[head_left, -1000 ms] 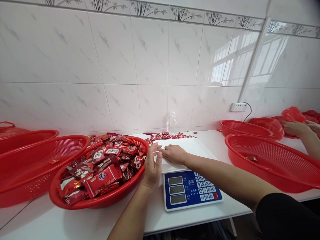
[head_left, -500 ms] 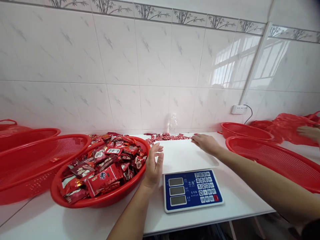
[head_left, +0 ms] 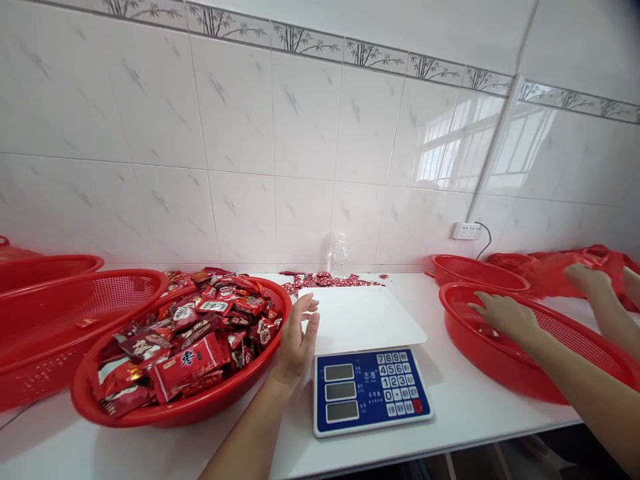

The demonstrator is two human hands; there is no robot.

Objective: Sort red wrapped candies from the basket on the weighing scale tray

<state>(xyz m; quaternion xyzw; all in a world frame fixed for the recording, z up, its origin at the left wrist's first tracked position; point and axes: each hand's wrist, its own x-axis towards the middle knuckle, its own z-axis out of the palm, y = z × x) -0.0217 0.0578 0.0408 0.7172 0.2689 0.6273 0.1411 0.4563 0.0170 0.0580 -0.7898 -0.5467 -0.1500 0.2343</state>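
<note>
One red basket (head_left: 475,348) — right hand (head_left: 509,317) over it — slants lengthwise toward near right.

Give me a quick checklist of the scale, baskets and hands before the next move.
1. Keypad uncovered: ok, no hand lies over the keys.
2. Displays readable: not ok, no digits can be made out.
3. Left hand off the white pan: cannot tell; it stands at the pan's left edge.
4. Right hand off the pan: ok, it is at the red basket right of the scale; whether it holds anything, cannot tell.
5. Filled basket stocked: ok, wrapped packets are heaped in it.
6. Co-worker's hand apart from the right hand: ok.
</note>
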